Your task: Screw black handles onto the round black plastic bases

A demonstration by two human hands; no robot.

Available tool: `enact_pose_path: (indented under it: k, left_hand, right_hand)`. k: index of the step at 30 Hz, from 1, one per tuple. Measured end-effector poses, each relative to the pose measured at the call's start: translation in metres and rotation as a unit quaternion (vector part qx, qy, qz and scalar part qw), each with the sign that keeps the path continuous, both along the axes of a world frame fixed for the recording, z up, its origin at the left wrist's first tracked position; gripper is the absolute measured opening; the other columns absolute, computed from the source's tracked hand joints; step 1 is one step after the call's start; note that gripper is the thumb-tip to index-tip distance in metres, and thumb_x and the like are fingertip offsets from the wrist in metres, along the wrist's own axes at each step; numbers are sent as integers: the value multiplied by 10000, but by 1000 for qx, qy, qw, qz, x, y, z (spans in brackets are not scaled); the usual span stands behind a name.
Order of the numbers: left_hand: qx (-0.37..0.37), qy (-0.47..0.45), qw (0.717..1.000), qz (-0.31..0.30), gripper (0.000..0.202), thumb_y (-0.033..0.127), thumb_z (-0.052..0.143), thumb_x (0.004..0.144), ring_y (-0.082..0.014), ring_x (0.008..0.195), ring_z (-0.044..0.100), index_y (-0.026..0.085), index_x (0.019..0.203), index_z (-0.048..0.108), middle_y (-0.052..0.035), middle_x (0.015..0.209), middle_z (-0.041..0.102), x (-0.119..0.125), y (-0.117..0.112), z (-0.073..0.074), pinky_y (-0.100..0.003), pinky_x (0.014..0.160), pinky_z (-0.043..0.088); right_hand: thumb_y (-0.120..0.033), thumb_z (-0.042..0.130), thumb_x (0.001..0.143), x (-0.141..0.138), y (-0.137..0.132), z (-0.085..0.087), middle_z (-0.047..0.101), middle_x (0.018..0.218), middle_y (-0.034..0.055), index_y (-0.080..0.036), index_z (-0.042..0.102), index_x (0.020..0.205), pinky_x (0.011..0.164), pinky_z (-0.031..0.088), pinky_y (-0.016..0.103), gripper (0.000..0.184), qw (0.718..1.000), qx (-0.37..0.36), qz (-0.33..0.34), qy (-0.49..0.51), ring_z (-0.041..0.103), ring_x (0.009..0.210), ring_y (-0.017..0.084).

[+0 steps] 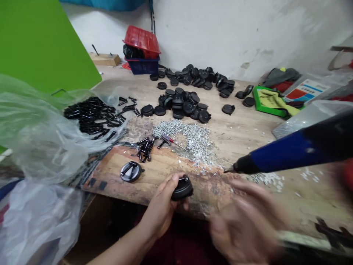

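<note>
My left hand [167, 202] is closed around a round black disc-shaped part [182, 189], tilted on edge above the front of the board. A small shiny metal spot shows at its top. My right hand [245, 221] is smeared by motion, so its fingers and any grip cannot be made out. Just above it, a blue and black power screwdriver [278, 154] points its bit to the left. Left of my left hand, another round part [131, 172] lies on the board with black pieces across it. Behind it sits a small heap of black pin-like pieces [145, 149].
Loose silver screws [197, 140] spread over the middle of the bench. Piles of black round parts [179, 103] stand farther back. An open plastic bag of black pieces [91, 114] lies left. A red basket [142, 38] and a green tray [268, 106] are near the wall.
</note>
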State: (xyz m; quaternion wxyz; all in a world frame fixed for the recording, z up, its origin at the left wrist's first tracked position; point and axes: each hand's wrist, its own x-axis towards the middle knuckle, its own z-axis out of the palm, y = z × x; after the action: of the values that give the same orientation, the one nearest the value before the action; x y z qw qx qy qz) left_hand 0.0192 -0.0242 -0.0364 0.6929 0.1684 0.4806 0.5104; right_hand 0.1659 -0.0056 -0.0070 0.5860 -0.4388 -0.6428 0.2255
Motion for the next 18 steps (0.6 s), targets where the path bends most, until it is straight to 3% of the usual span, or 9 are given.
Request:
enact_pose_path:
  k: [2, 5, 8, 11, 15, 18]
  left_hand:
    - [26, 54, 998, 22, 371, 462, 508, 870, -175, 891, 593, 195, 1097, 630, -61, 1036, 627, -4, -2, 0, -300, 785, 489]
    - [99, 187, 976, 43, 327, 421, 470, 906, -198, 1207, 479, 239, 1116, 643, -48, 1249, 579, -14, -6, -5, -316, 1053, 334]
    - [167, 310, 935, 44, 268, 361, 490, 906, -182, 1242, 452, 279, 1099, 658, -24, 1290, 540, -28, -11, -8, -305, 1079, 306]
    - [200, 364, 909, 45, 230, 310, 526, 891, -176, 1210, 484, 306, 1066, 675, -14, 1254, 556, -46, -23, -9, -294, 1051, 345]
    - [174, 366, 912, 62, 204, 287, 536, 884, -185, 1222, 486, 313, 1017, 688, -1, 1266, 568, -81, -45, -10, -304, 1043, 361]
    - [126, 408, 899, 96, 193, 311, 538, 880, -186, 1216, 492, 284, 997, 688, -6, 1234, 601, -116, -59, -14, -318, 1072, 325]
  right_hand:
    - [-326, 719, 715, -16, -5, -19, 544, 1214, 61, -291, 562, 1174, 910, 520, 480, 486, 993, -40, 59, -94, 550, 1122, 273]
    - [-288, 583, 860, -38, -3, -33, 533, 1264, 105, -215, 454, 1302, 991, 476, 412, 466, 961, -164, 166, -146, 524, 1186, 220]
    - [-234, 576, 865, -47, 2, -30, 528, 1278, 88, -228, 432, 1327, 1028, 438, 357, 484, 949, -188, 232, -104, 506, 1206, 182]
    - [-193, 645, 806, -53, 2, -23, 543, 1230, 67, -246, 449, 1307, 1011, 444, 341, 540, 941, -167, 282, -83, 522, 1168, 170]
    - [-262, 677, 793, -77, 4, -20, 539, 1205, 78, -229, 447, 1283, 996, 453, 343, 543, 917, -155, 348, -121, 520, 1151, 176]
    - [-305, 585, 865, -109, 13, -24, 491, 1221, 104, -207, 461, 1274, 972, 464, 342, 439, 912, -119, 341, -195, 509, 1134, 185]
